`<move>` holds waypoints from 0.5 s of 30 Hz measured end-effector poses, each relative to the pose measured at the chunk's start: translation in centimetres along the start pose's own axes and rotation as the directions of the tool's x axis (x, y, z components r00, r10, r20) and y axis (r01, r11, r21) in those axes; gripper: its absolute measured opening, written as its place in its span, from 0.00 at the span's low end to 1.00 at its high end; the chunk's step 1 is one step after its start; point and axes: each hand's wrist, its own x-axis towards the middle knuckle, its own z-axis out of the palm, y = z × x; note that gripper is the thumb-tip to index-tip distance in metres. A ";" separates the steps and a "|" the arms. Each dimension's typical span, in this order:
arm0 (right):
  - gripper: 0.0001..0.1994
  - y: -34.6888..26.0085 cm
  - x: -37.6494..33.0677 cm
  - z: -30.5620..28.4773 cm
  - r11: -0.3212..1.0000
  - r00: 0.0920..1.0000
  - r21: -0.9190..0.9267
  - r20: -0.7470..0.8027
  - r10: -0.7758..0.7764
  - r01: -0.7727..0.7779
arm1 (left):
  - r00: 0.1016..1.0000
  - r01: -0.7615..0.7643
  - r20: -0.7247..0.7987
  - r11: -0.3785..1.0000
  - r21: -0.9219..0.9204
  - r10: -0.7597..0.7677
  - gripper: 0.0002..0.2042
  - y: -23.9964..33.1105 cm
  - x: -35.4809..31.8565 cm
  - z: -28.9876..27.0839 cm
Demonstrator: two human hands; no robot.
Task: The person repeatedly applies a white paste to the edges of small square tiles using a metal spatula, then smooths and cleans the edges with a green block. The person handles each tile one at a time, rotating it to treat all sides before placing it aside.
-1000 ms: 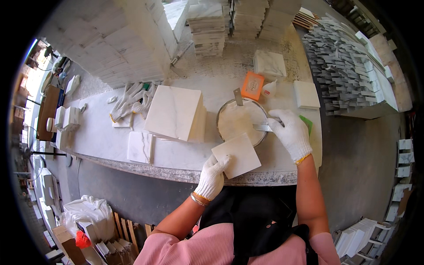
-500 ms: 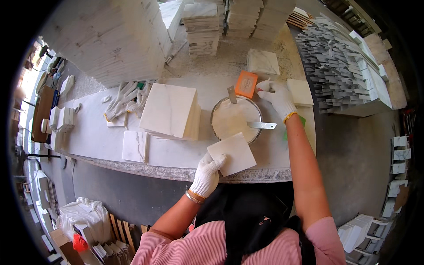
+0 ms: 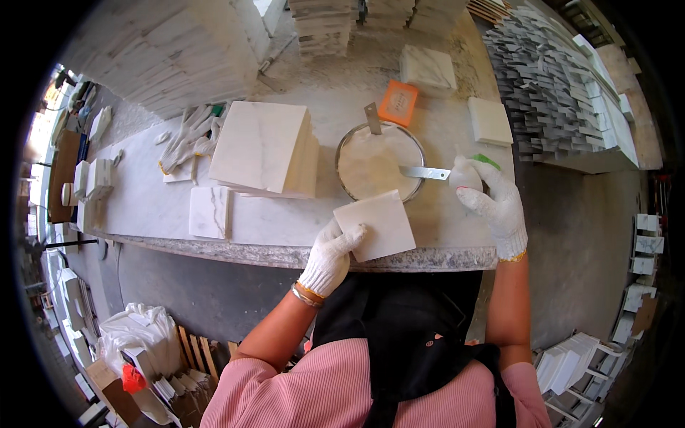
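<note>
My left hand (image 3: 330, 253), in a white knit glove, grips a square white stone tile (image 3: 378, 227) by its left edge, thumb on top, over the table's front edge. Also gloved, my right hand (image 3: 499, 207) has its fingers curled around a small rounded white squeeze bottle (image 3: 464, 175) with a narrow tip. A bit of red shows by my thumb. Between the hands sits a round tub (image 3: 367, 160) of cream-coloured paste or powder. One putty knife (image 3: 373, 118) leans at its far rim; another metal blade (image 3: 427, 172) lies across its right rim.
A stack of square tiles (image 3: 260, 146) stands left of the tub, with a veined tile (image 3: 209, 212) before it and spare gloves (image 3: 189, 139) behind. An orange box (image 3: 397, 103), white blocks (image 3: 490, 121) and a green piece (image 3: 486, 161) lie rightward. Tall slab stacks (image 3: 164, 57) rise behind.
My right hand has come back from beside the orange box toward me, with the white bottle in it. My left hand still holds the tile, nearly in place.
</note>
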 end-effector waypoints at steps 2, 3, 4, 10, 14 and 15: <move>0.23 -0.1 -1.0 0.1 0.999 0.997 -0.037 0.069 0.035 -0.032 | 1.000 -0.015 -0.001 1.000 -0.003 0.015 0.26 0.0 0.1 0.2; 0.22 -0.2 -1.3 0.3 0.997 0.993 -0.057 0.104 0.053 -0.047 | 1.000 -0.023 -0.002 1.000 -0.005 0.023 0.26 0.0 0.2 0.3; 0.18 0.3 -1.3 0.9 0.997 0.996 -0.064 0.080 -0.039 0.044 | 1.000 -0.025 -0.006 1.000 -0.010 0.025 0.25 0.0 0.2 0.4; 0.16 0.1 -1.5 1.6 0.975 0.981 -0.150 0.124 -0.146 0.164 | 0.999 -0.034 -0.030 0.999 -0.024 0.034 0.23 0.0 0.1 0.6; 0.14 -0.5 -1.3 1.7 0.953 0.975 -0.233 0.154 -0.163 0.196 | 0.999 -0.040 -0.029 0.999 -0.025 0.039 0.23 0.0 0.1 0.6; 0.14 -0.5 -1.3 1.6 0.948 0.975 -0.253 0.157 -0.159 0.196 | 0.999 -0.038 -0.030 0.999 -0.029 0.038 0.23 0.0 0.1 0.6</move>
